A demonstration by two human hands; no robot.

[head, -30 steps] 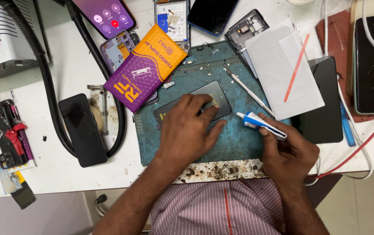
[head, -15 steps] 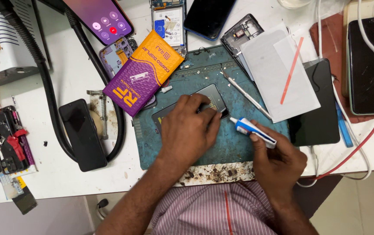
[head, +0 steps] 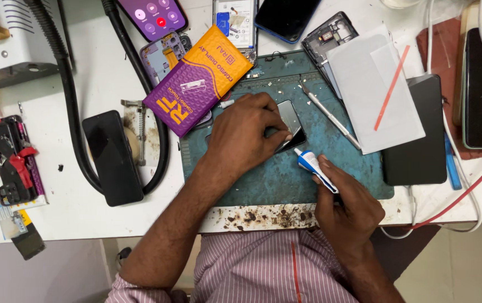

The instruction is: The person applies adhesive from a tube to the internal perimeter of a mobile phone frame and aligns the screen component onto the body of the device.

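On cluttered white bench (head: pixel 84 224) — teal mat (head: pixel 263 179), left hand (head: pixel 241 137) gripping phone (head: pixel 288 123), right hand (head: pixel 345 210) gripping tube (head: pixel 314 168).

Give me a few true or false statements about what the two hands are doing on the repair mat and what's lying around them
1. The left hand presses on a dark phone screen panel on the blue-green repair mat. True.
2. The right hand holds a screwdriver. False: it holds a small white and blue glue tube, nozzle pointing toward the panel.
3. An orange and purple box lies at the mat's far left corner. True.
4. The metal tool with a thin tip is in the left hand. False: it lies loose on the mat, beyond the panel.
5. A black phone lies on the white table, left of the mat. True.
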